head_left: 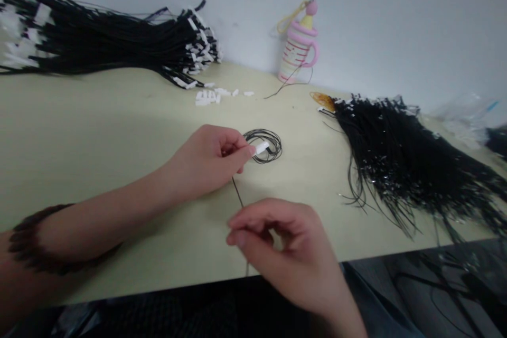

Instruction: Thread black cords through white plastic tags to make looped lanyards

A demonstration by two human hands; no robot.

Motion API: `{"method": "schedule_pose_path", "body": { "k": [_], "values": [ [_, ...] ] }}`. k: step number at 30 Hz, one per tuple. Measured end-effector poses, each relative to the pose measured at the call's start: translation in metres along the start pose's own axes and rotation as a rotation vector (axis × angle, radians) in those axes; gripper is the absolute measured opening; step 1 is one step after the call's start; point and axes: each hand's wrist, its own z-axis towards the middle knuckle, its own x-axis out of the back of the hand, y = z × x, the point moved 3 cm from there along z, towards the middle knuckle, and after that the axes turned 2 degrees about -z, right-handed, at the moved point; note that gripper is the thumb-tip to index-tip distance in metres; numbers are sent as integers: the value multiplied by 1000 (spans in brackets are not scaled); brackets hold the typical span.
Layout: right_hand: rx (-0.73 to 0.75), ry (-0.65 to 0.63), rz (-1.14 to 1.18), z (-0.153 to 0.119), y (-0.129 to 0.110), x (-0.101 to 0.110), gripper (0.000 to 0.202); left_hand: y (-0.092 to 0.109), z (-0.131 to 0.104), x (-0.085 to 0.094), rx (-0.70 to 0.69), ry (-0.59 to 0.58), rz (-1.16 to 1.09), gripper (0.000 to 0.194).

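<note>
Holding a white connector (262, 148) between thumb and forefinger of the left hand (216, 161), directly over a coil of thin black wire (278, 143). Resting on the tabletop (158, 237) under that connector, in several overlapping loops. Judging progress from this layout: showing a formed coil, but leaving a strand (237, 191) outside it, uncoiled, reaching toward the near table edge. Seeing no tie around the visible loops.

Curling the fingers of the right hand (291, 248) beside that strand, with thumb and forefinger close together. Being unable to tell whether gripping or merely passing in front of it.

Lying behind the coil, loose and apart from any bundle: small white pieces (208, 96). Occupying the far left: a large black cable bundle (119, 39) with white ends. Spreading at right: another black cable bundle (400, 153), near orange bands (322, 99). Standing against the wall (376, 21): a pink-and-white cup-shaped item (295, 53).
</note>
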Motion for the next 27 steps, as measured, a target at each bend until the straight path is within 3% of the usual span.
{"method": "schedule_pose_path", "body": {
  "k": [4,8,10,14,21,24,27],
  "values": [
    [119,134,318,-14,-23,50,11,-3,-1,1,101,-4,-19,32],
    [232,617,362,-34,-31,100,12,-5,-3,1,145,1,-66,34],
    [283,764,317,-41,-33,113,18,-5,-4,1,156,3,-117,33],
    [378,793,280,-41,-38,120,27,-4,-2,0,177,-3,-226,32],
    [405,824,495,-48,-30,134,36,-14,0,-1,212,-23,-358,32],
    [415,941,338,-52,-28,139,26,-13,0,0,220,-35,-376,32],
    [333,1065,89,-48,-30,120,13,-9,-3,0,232,-49,-395,32]
  ]
}}
